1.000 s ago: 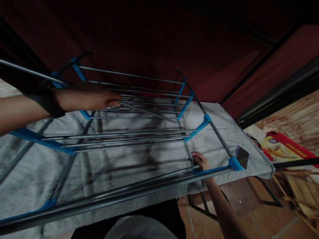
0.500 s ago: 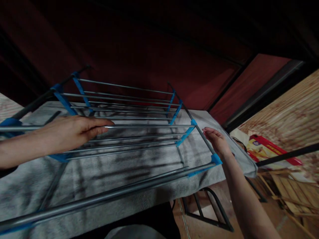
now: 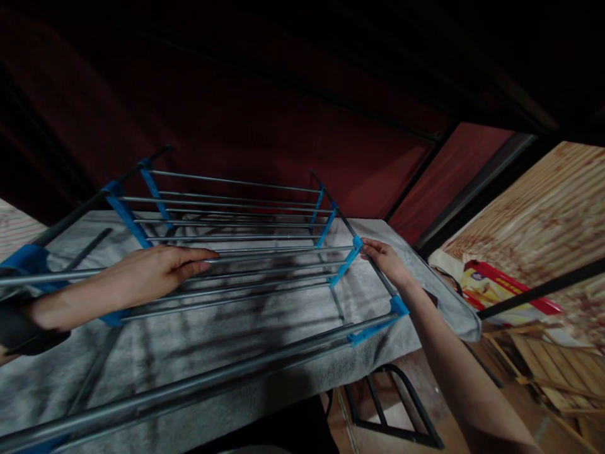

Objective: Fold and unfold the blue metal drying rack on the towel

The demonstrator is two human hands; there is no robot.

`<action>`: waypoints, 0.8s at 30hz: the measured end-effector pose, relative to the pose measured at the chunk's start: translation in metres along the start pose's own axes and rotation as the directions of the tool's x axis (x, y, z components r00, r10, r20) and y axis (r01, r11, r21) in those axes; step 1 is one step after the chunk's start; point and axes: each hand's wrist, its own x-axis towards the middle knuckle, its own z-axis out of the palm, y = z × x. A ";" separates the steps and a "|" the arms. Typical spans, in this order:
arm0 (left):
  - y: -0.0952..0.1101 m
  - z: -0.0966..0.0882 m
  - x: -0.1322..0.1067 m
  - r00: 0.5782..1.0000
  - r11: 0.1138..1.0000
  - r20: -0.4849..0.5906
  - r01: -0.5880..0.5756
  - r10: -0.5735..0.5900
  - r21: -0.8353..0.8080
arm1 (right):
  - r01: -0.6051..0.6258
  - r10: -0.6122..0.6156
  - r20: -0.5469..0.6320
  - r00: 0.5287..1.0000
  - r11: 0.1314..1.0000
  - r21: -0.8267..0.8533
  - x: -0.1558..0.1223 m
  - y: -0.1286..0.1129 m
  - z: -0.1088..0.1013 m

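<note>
A thick grey bar (image 3: pixel 198 388) of a metal drying rack (image 3: pixel 236 252) ran across the near edge of the scene, ending at the right in a blue plastic joint (image 3: pixel 373 328). Under the rack's rails lay a grey towel (image 3: pixel 222 334), spread flat and reaching from the near left to the far right corner, where its edge (image 3: pixel 456 315) drooped past the frame. Below the near right corner, a black metal leg (image 3: pixel 401 403) stood on the reddish floor.

The person's left hand (image 3: pixel 151 271) reached in from the left, palm down, and lay along one of the thin rails (image 3: pixel 274 252) in the middle of the rack. Its fingers (image 3: pixel 193 258) were stretched out straight and held close together, the tips resting on the rail; whether the thumb hooked under it could not be told.

The right hand (image 3: pixel 385 260) came in from the near right, its forearm crossing the rack's right side bar (image 3: pixel 378 277). The fingers curled around that bar just beside a blue clip (image 3: pixel 352 252), where the same rail met the frame.

Farther off, more thin rails (image 3: pixel 231 202) ran between blue brackets (image 3: pixel 127 214) on the left and blue brackets (image 3: pixel 326 217) on the right. To the right, past the towel, a red and yellow box (image 3: pixel 501 287) lay on a patterned surface near pale wooden slats (image 3: pixel 548 353). A dark red wall (image 3: pixel 283 126) closed the far side.
</note>
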 end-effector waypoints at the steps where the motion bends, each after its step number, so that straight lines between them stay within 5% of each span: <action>1: 0.000 0.001 0.000 1.000 1.000 -0.004 -0.001 0.001 -0.004 | 0.011 -0.011 -0.003 1.000 1.000 -0.005 0.000 0.002 0.001; 24: -0.004 0.013 0.007 0.996 0.959 0.034 -0.070 0.083 -0.275 | 0.071 -0.083 -0.128 0.988 0.993 -0.099 -0.006 0.011 0.009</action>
